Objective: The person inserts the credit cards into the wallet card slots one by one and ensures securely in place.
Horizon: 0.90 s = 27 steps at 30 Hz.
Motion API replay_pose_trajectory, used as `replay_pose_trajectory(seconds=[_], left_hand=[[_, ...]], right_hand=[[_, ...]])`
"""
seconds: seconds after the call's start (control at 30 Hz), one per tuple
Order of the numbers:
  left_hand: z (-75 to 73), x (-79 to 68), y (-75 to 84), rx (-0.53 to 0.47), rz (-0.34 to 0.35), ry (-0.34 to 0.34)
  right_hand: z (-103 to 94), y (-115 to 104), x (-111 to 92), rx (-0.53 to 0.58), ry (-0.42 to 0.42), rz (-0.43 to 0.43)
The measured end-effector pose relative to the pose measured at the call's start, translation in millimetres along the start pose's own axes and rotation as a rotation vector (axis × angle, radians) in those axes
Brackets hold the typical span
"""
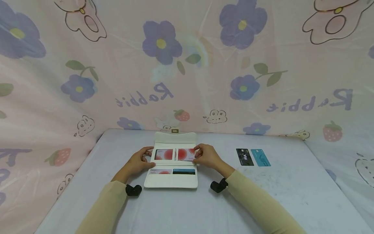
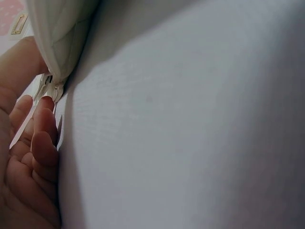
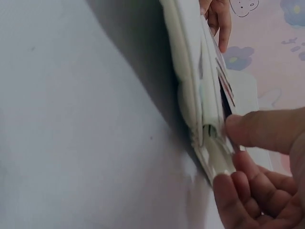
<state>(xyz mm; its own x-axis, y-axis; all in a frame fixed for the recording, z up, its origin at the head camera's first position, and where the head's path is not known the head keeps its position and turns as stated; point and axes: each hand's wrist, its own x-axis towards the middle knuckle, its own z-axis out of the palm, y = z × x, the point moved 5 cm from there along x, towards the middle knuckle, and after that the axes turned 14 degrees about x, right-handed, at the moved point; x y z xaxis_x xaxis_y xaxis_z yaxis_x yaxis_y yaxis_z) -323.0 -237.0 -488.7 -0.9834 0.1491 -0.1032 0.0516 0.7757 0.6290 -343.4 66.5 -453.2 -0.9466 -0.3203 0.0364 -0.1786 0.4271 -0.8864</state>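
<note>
A white wallet (image 1: 169, 182) lies unfolded, its clasp flap (image 1: 175, 137) at the far side. Two pink-and-red cards show in its upper windows, one on the left (image 1: 168, 154) and one on the right (image 1: 183, 154). The lower panel holds a pale pink card (image 1: 160, 171) and a blue-and-black card (image 1: 184, 171). My left hand (image 1: 138, 163) grips the wallet's left edge between thumb and fingers. On the opposite side, my right hand (image 1: 208, 156) pinches the right edge at the upper right card; in the right wrist view its thumb (image 3: 259, 129) presses there, fingers below.
To the right, a black VIP card (image 1: 244, 157) and a blue VIP card (image 1: 261, 158) lie side by side on the white-covered table (image 1: 292, 191). A patterned cloth (image 1: 201, 81) hangs behind the table. Each wrist carries a black camera.
</note>
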Motion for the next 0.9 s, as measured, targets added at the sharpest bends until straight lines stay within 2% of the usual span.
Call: replay_pose_trajectory(seconds=[0.3,0.57,0.67,0.9], left_hand=[[-2.8,-1.6,3.4,-0.002,0.003,0.003],[-1.2,-2.7,3.9,-0.024,-0.001,-0.007],[0.1,-2.8,3.4,-0.031,-0.004,-0.011],[-1.0,-3.2,1.8,-0.029,-0.016,-0.003]], right_hand=[[1.9,-5.5,2.6,-0.091,-0.005,-0.017],[8.1,-7.8,6.0,-0.160,-0.042,-0.039],[10.5,-9.4,8.2,-0.209,-0.053,-0.063],[18.3,-13.7,14.3,-0.238,-0.080,-0.133]])
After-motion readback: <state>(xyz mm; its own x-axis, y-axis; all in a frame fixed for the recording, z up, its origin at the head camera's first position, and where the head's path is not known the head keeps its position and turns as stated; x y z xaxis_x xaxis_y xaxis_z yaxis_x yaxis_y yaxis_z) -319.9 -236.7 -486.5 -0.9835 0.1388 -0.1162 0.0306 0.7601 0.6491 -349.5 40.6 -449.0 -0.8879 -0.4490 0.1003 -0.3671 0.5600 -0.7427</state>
